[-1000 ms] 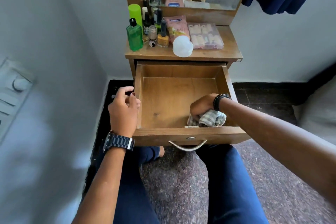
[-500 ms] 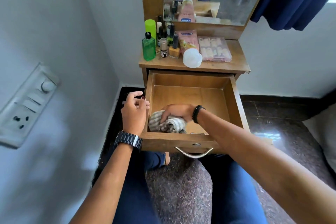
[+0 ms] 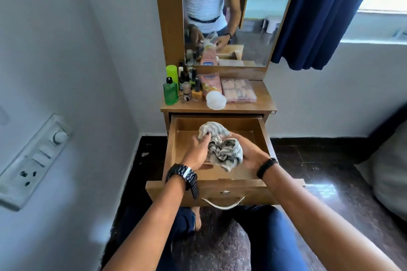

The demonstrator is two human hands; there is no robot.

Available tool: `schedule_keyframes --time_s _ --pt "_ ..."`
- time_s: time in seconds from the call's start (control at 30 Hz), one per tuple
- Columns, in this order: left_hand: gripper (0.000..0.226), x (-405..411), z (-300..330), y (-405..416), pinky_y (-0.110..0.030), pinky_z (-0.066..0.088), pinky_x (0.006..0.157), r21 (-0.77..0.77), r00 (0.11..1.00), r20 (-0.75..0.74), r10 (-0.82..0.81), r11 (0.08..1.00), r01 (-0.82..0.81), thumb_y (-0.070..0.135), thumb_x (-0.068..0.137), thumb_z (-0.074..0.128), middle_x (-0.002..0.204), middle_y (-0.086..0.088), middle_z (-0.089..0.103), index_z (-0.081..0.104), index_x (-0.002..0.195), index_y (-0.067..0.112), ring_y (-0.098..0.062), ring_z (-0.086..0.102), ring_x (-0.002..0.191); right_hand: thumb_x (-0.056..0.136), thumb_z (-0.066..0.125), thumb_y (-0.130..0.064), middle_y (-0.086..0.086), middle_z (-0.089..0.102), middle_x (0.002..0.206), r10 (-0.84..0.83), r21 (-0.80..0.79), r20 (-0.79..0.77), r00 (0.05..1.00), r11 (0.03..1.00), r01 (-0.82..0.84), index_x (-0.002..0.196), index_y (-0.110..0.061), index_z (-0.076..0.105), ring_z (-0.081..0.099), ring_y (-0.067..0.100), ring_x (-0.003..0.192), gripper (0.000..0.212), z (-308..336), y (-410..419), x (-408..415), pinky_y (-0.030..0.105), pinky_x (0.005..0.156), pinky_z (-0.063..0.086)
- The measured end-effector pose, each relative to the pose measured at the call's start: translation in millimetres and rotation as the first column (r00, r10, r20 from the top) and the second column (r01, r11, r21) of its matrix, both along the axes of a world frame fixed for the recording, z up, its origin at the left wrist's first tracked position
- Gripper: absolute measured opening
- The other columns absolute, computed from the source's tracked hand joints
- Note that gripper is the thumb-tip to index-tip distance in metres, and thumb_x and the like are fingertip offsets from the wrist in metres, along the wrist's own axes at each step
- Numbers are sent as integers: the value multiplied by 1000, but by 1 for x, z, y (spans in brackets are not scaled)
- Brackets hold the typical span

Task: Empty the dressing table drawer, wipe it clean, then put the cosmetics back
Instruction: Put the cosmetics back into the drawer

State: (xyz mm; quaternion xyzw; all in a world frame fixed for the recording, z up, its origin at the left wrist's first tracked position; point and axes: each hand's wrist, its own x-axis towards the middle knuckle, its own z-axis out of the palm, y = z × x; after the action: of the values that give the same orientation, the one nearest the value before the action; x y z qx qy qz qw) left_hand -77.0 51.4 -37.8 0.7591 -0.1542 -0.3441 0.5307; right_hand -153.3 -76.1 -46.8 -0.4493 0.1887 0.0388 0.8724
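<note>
**Drawer (image 3: 262, 138) wiped out, cloth bunched in both hands**

Drawer pulled fully open below the tabletop (image 3: 263, 103), bare wood inside, nothing lying in it. Held above its floor, near the middle: one striped cloth (image 3: 222, 149), crumpled. Left hand (image 3: 197, 153) pinching the cloth's upper fold with curled fingers; right hand (image 3: 248, 152) cupped round the lower bunch, fingers curled on it. Both hands clamped on the cloth, neither on the drawer.

Step, as a judgement: end of the wiping stage, or a refolding of the cloth for one more pass; cannot tell which. Emptying already done. Cosmetics not yet put back.

Next move, as a judgement: setting the cloth aside, freeing both hands, then lifting items off the tabletop one at a time and laying them flat in the drawer. Small upright bottles crowded close, so easily knocked over.

Counted on the tabletop: one dark green bottle (image 3: 170, 93), one lime can (image 3: 171, 71), one pink tube (image 3: 210, 83), one white round lid or jar (image 3: 215, 100), one clear nail box (image 3: 239, 90), one amber polish bottle (image 3: 197, 94). Several more small bottles behind, too tightly packed for an exact count.

Beyond: one mirror (image 3: 253, 17), one blue curtain (image 3: 319, 17), one switchboard (image 3: 33, 160) on the left wall.
</note>
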Motion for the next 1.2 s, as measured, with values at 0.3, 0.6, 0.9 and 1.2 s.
schedule_keyframes --time_s 0.3,0.6,0.9,1.2 --pt "51 -15 1 -36 -33 53 66 -140 981 -194 -10 990 -18 18 88 60 125 -12 53 32 131 18 -22 60 92 96 51 -17 13 68 110 -269 -513 28 963 823 245 127 -7 49 68 24 95 33 12 -14 -43 34 80 57" --pt "40 -14 16 -81 -45 52 87 -205 999 40 4 979 5 17 87 60 104 -15 61 36 119 16 -29 63 91 83 59 -11 16 65 118 -138 -426 160 977 884 195 124 -16 56 67 25 100 42 29 -49 -83 31 75 58" --pt "65 -8 38 -136 -40 46 99 -307 982 129 -136 936 169 17 75 74 126 -7 47 31 124 17 -20 51 114 86 59 2 12 65 117 -235 -716 255 938 606 346 106 -18 67 65 19 100 29 54 -119 -47 31 86 55" --pt "30 44 61 -212 -16 35 80 10 774 608 -177 977 215 0 81 56 120 -10 48 60 108 13 -21 52 102 86 58 6 3 61 101 -348 -855 223 910 378 354 111 -17 61 59 17 89 34 54 -187 24 34 82 52"
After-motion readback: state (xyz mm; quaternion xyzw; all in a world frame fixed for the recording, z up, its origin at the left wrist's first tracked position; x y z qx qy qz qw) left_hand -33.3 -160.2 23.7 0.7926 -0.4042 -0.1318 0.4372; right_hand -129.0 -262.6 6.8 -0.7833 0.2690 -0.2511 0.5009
